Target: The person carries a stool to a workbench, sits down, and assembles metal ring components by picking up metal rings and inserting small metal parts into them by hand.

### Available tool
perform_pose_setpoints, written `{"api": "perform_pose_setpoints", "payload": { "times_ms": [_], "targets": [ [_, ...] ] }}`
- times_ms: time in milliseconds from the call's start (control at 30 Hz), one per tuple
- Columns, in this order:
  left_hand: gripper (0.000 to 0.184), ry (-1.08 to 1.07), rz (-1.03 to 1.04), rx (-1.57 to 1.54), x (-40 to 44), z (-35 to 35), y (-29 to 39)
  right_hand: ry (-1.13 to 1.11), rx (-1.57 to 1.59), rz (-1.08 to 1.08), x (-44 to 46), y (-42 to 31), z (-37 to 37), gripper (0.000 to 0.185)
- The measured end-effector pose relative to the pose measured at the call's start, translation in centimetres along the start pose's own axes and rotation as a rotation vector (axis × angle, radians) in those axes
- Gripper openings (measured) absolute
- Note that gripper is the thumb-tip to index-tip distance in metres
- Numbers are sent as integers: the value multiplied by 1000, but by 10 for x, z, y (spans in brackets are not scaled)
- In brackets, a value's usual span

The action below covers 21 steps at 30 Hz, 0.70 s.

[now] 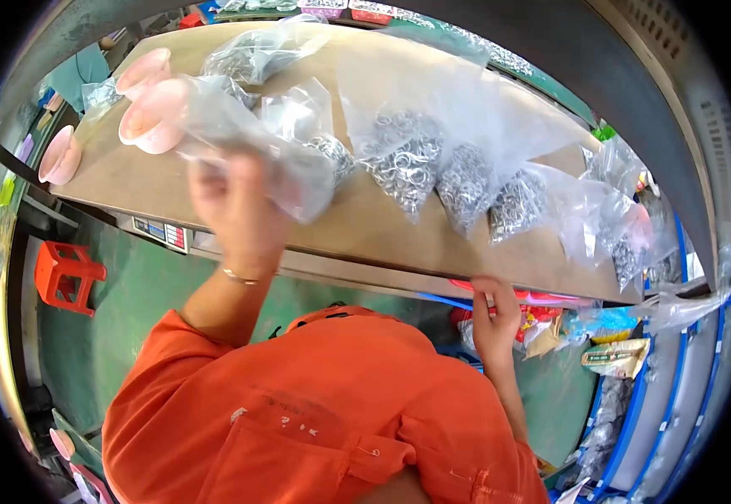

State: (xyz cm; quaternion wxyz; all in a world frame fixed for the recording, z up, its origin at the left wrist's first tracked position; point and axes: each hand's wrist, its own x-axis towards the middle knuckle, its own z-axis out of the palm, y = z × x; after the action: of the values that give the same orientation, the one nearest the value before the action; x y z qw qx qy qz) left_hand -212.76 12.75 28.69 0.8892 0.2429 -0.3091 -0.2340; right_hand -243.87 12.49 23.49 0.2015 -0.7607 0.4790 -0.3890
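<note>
My left hand (244,202), blurred by motion and with a bracelet at the wrist, is closed on a clear plastic bag (298,172) above the left part of the brown table (365,244). What the bag contains is too smeared to tell. My right hand (497,315) is at the table's front edge, fingers bent, with a gap between thumb and forefinger and nothing visible between them. Several clear bags of shiny metal pieces, among them one bag (407,160) near the middle and another (518,202) further right, lie across the table.
Pink bowls, one (60,155) at the left table edge and another (154,122) near the bag, stand on the left. An orange stool (67,277) is on the green floor. Blue-edged shelves (676,403) stand at the right. A dark metal beam (626,67) crosses overhead.
</note>
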Motion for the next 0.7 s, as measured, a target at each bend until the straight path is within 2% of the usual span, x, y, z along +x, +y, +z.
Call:
{"api": "perform_pose_setpoints", "payload": {
  "times_ms": [100,133,167,200,233,267,333,367,400,433,467,500,533,567,633,667,700],
  "targets": [
    [31,-171,59,184,-46,-2,-57,-60,232,-27,30,-20,22,20],
    [37,-142,-80,284,-64,-2,-69,-81,304,-91,42,-34,32,25],
    [40,-386,-169,612,-93,-19,-78,-104,378,-151,53,-47,36,32],
    [39,-541,-36,635,-95,-3,-63,-162,336,-193,60,-58,38,36],
    [39,-537,-46,645,-103,-10,-67,-224,296,-232,65,-66,39,41],
    [35,-572,-220,580,-114,-23,-75,-263,241,-280,69,-71,44,34],
    [22,-672,-445,474,-114,-28,-68,-371,301,-227,70,-52,59,32],
    [22,-660,-443,490,-110,-26,-59,-465,343,-184,72,-46,64,29],
    [18,-690,-460,455,-106,-24,-50,-466,347,-167,73,-51,63,25],
    [24,-716,-480,418,-104,-22,-43,-481,357,-174,72,-53,64,25],
    [27,-639,-559,372,-106,-22,-39,-468,439,-144,70,-55,65,25],
    [27,-617,-558,377,-107,-24,-37,-457,517,-110,70,-57,65,25],
    [25,-690,-472,412,-106,-28,-35,-421,441,-208,71,-61,64,27],
    [23,-767,-389,444,-105,-30,-34,-436,441,-206,72,-65,64,27],
    [25,-748,-326,476,-104,-27,-36,-462,322,-272,73,-68,63,24],
    [27,-799,-268,494,-103,-29,-39,-469,321,-269,74,-64,65,24],
    [28,-853,-208,511,-102,-30,-39,-393,173,-345,75,-57,66,20]
  ]
}}
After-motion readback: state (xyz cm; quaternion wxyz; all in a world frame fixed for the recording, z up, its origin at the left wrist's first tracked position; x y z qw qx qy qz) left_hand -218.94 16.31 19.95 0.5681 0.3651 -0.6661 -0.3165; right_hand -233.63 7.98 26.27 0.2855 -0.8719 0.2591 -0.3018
